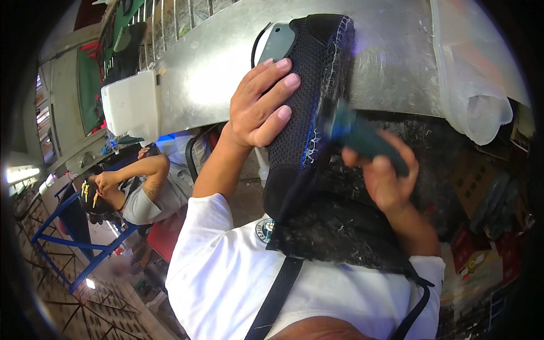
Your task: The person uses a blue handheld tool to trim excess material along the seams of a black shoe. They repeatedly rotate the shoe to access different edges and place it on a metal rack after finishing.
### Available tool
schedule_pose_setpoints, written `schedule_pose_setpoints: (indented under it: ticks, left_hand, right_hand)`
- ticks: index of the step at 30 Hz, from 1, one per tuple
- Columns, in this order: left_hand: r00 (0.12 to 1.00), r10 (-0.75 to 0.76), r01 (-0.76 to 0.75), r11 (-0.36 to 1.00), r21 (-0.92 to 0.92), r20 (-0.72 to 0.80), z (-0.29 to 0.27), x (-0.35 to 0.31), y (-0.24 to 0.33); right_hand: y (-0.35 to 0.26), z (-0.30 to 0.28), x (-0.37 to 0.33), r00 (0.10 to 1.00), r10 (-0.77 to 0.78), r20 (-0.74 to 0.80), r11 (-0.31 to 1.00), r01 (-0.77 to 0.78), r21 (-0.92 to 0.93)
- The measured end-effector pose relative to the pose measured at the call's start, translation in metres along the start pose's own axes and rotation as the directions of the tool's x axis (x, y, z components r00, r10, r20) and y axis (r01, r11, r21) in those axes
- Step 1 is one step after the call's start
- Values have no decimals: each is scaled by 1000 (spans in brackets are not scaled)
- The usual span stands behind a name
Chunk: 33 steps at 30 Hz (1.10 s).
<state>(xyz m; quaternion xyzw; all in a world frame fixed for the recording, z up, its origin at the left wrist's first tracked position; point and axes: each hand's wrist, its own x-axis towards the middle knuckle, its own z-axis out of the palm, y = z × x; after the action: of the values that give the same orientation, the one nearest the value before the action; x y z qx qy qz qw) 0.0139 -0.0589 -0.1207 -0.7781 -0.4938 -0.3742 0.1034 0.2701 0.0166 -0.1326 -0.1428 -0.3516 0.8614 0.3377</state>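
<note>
At the metal table (391,82), the left grip (258,107), palm-down, clasps a shoe (311,65), the right grip (386,173) a green tool (367,137).

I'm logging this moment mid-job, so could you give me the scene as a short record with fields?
Left hand: the left hand lies over the mesh side of a black shoe
Right hand: the right hand holds a dark green tool by the shoe's right edge; tool tip blurred, contact unclear
Shoe: pale, stringy marks along its right edge
Surface: metal table, under the shoe's far part
Left side: white container; a co-worker in a grey shirt
Right side: translucent plastic over the table's edge
</note>
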Motion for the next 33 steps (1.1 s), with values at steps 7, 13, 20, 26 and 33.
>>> schedule_pose_setpoints:
  ticks: [7,13,20,26,33]
  left_hand:
    - [997,-43,44,999,-15,71,-5,1,1]
    - [991,-44,49,998,-33,128,-9,4,-1]
    - [989,-46,57,996,-72,139,-11,4,-1]
    - [989,-17,32,995,-97,146,-12,12,-3]
    - [985,-43,59,994,-90,169,-13,13,-4]
  right_hand:
    - [-39,-13,21,956,5,292,994,26,-105]
    - [-25,-20,69,980,-190,58,862,195,-467]
    - [-44,-22,60,901,-214,377,734,403,-547]
    - [-38,-14,71,949,-284,139,742,309,-595]
    - [-39,-7,77,947,-318,36,673,252,-696]
